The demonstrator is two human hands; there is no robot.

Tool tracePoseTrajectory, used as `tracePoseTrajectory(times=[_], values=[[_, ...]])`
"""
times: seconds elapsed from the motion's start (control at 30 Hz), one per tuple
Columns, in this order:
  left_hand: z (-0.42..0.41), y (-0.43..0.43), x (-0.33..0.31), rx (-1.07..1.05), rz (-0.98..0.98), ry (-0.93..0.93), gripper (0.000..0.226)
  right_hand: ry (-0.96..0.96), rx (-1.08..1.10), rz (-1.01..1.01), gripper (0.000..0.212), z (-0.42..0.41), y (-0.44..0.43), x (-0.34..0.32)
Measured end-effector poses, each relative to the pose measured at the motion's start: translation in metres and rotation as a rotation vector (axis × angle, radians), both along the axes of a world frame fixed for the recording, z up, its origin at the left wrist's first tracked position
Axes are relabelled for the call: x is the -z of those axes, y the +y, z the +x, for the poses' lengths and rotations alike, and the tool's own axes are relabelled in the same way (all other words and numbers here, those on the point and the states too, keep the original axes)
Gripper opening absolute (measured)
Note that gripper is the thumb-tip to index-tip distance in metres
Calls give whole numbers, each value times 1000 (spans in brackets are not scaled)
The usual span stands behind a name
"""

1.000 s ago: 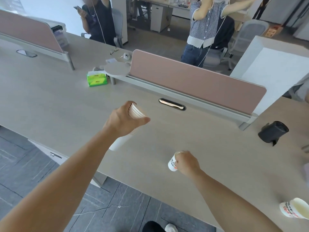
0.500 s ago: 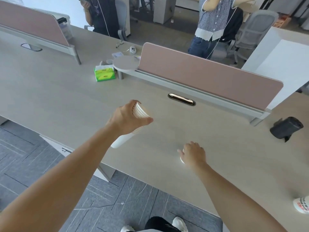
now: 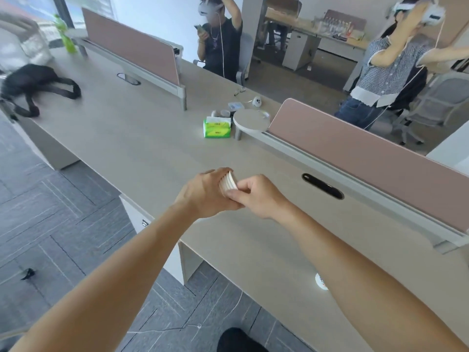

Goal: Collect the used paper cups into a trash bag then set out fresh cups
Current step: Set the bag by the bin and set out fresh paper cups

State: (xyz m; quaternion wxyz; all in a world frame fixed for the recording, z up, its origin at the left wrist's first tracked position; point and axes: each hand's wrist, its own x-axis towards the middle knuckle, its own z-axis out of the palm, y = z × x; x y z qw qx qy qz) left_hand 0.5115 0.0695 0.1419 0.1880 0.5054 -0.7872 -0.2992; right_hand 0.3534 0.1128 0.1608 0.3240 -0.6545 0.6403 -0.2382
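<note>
Cup stack [image 3: 229, 180] — rims only, inside left hand [image 3: 203, 195]

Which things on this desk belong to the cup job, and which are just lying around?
Job: stack of paper cups, gripped by the left hand, right hand pinching its top rim; single cup on the desk, partly hidden.
Lying about: green tissue box; black bag; green bottle.

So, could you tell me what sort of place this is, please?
Most likely an open-plan office: a long shared desk with pink screens, a cable port in it, and a swivel chair behind.
</note>
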Motion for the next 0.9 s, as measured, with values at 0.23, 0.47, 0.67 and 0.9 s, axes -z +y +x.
tracePoseTrajectory(times=[0.23, 0.47, 0.67, 0.9], values=[[58, -40, 13, -153, 30, 29, 58, -79, -30, -43, 49, 36, -60, 8], [121, -124, 9, -338, 43, -32, 71, -45, 140, -164, 47, 37, -157, 41], [164, -193, -4, -424, 32, -52, 77, 467, -38, -57, 24, 94, -216, 123], [214, -240, 3, -449, 25, -69, 86, 740, -158, 42, 12, 150, -251, 173]])
